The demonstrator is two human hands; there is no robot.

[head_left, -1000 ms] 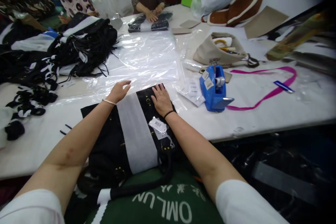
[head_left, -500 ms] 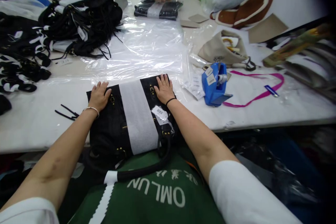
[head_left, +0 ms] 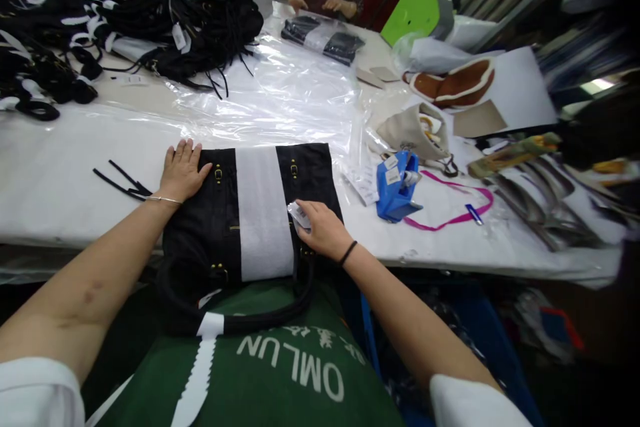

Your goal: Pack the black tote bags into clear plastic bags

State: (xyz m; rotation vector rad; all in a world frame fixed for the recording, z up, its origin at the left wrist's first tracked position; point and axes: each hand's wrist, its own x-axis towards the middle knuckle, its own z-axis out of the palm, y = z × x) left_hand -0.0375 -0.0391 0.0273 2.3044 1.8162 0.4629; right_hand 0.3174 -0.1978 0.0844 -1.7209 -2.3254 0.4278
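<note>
A black bag [head_left: 200,230] lies flat at the table's front edge, a pale wrap band [head_left: 265,213] around its middle and its dark handle [head_left: 270,322] hanging toward the green apron. My left hand [head_left: 183,172] rests on the bag's far left corner with its fingers spread. Over the bag's right part, my right hand [head_left: 323,228] has its thumb and fingers closed on a white tag [head_left: 299,215]. Black cords [head_left: 120,181] stick out to the left of the bag.
Clear plastic sheets [head_left: 280,93] lie beyond the bag. Black bags [head_left: 200,20] are heaped at back left. On the right are a blue tape dispenser [head_left: 395,190], a pink strap [head_left: 450,221] and a beige pouch [head_left: 413,130]. Across the table, a person handles a wrapped bag [head_left: 323,39].
My right hand has left the bag's far right corner, come nearer to me and taken hold of the tag. My left hand stays on the far left corner. The view has shifted right.
</note>
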